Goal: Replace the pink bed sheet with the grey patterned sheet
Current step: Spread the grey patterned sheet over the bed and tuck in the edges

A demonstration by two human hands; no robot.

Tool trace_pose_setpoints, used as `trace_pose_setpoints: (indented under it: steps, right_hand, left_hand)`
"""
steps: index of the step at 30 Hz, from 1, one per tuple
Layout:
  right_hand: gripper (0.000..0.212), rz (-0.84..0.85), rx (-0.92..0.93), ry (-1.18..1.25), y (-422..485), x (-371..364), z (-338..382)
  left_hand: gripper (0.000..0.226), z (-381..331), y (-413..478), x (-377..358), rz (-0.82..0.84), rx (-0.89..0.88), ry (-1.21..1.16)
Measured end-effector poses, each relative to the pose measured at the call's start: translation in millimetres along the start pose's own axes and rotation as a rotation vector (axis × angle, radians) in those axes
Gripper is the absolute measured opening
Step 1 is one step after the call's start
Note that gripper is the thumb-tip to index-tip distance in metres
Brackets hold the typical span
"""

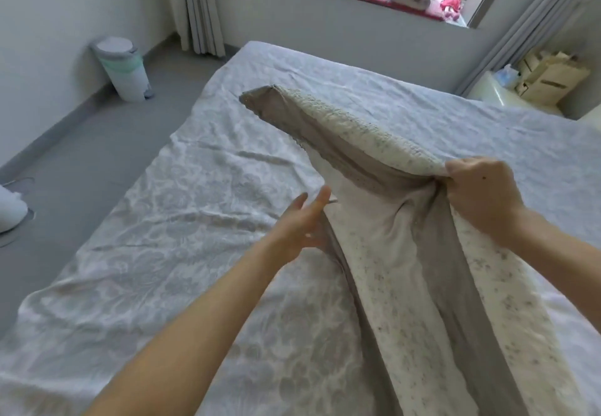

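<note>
Right hand [481, 198]: fingers curled, clamped on a bunched fold of the sheet [390, 253], held up off the bed [487, 113]. Left hand [302, 224]: fingers straight and apart, holding nothing, palm turned toward the sheet's edge just to its right. I can't tell if it actually touches the fabric.

The sheet is beige-grey with small grey speckle print and plain grey bands. From the right hand one folded end sticks out forward and to the left, its tip hanging above the bed well beyond the left hand. The rest drops down from the right hand toward me, between both forearms, and runs out of the bottom of the view.

Under both hands I see a pale cover [162, 220] with a faint floral pattern, wrinkled, spread flat on the bed.

Far left of the left hand, a white bin [125, 68] stands on the floor by the wall. Far ahead of the right hand is a sill [406, 9] with folded textiles and a doll [452, 3] in red. A curtain [201, 9] hangs well ahead of the left hand.
</note>
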State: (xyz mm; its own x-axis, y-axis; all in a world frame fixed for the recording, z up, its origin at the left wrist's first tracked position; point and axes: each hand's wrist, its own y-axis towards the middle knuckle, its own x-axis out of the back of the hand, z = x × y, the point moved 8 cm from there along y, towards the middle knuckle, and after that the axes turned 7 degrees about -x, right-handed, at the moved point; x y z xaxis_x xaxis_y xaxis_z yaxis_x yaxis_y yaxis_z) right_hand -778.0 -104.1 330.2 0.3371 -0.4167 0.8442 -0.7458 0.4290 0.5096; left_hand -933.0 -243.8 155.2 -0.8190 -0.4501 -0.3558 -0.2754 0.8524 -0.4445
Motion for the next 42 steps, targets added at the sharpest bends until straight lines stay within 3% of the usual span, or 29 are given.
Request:
trace_pose_setpoints:
  steps: [5, 9, 15, 18, 22, 25, 28, 33, 38, 42]
  right_hand:
    - [0.022, -0.094, 0.148, -0.050, 118.3, 11.1, -3.8]
    - [0.023, -0.128, 0.096, -0.121, 229.7, 21.1, -23.2]
    - [0.015, -0.199, 0.200, -0.284, 341.4, 22.1, 10.8]
    - [0.027, 0.051, 0.115, -0.293, 347.7, -51.8, 41.8]
    - [0.027, 0.369, 0.224, -0.193, 267.8, -161.4, 92.1]
    - [0.025, 0.562, 0.119, -0.156, 173.8, -208.2, 86.8]
    - [0.023, 0.787, -0.082, -0.077, 58.6, -240.9, 54.4]
    - [0.046, 1.044, -0.562, -0.062, -126.8, -257.7, -23.5]
    - [0.095, 1.161, -1.060, -0.162, -283.4, -242.3, -92.0]
    - [0.110, 1.112, -1.359, -0.100, -362.2, -230.3, -140.0]
  left_hand:
    - [0.091, -162.7, 43.5, -33.8, -0.023, -0.242, -0.087]
    - [0.080, -227.1, 55.4, 5.3, -0.075, -0.317, -0.072]
    - [0.071, -211.0, 74.1, 127.4, -0.301, -0.252, -0.090]
    - [0.065, -178.6, 84.9, 157.1, -0.393, -0.176, -0.116]
    - [0.056, -132.4, 101.2, 167.6, -0.442, -0.063, -0.003]
    - [0.053, -93.5, 110.6, 164.1, -0.442, -0.021, 0.082]
    - [0.050, -33.5, 117.7, 148.6, -0.422, 0.099, 0.180]
    - [0.029, 57.7, 125.8, 97.8, -0.362, 0.236, 0.249]
    - [0.027, 145.7, 136.2, 18.9, -0.268, 0.313, 0.347]
    - [0.032, 212.9, 138.2, -36.3, -0.230, 0.403, 0.368]
